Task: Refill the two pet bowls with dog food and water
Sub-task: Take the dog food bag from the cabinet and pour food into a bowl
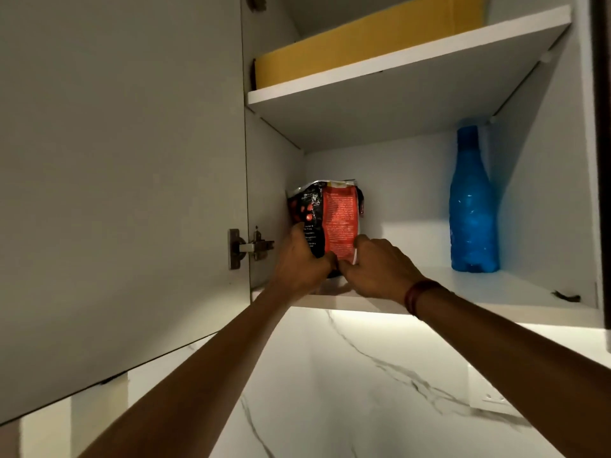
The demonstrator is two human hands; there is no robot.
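Two bare forearms reached up from the bottom edge toward an open wall cupboard. A dark red band [417, 297] circled the right wrist. The cupboard door [115, 193] stood swung open on the left, and its metal hinge [248, 247] sat just beside the left hand.

Left hand [302, 259] gripped the lower left side of a bag [325, 223], thumb up along the front and fingers curled round the edge. Right hand [377, 266] held the bag's lower right corner, fingers bent round it and knuckles toward the camera. The two hands nearly met at the bag's base.

The bag stood upright at the left end of the lower shelf [515, 289], near the cupboard's left wall. It had black and red printing and a crumpled, folded-over top. The text was too small to read.

A blue bottle [472, 206] stood upright on the same shelf, well apart to the right and further back, near the right wall. It was translucent plastic, and the fill level could not be made out. A small dark mark [566, 295] lay at the shelf's front right corner; I could not tell what it was.

The upper shelf [396, 71] carried a yellow box [363, 41] lying flat along it. Below the cupboard was a white wall [363, 375] with grey veining, lit brightly just under the cupboard's base.
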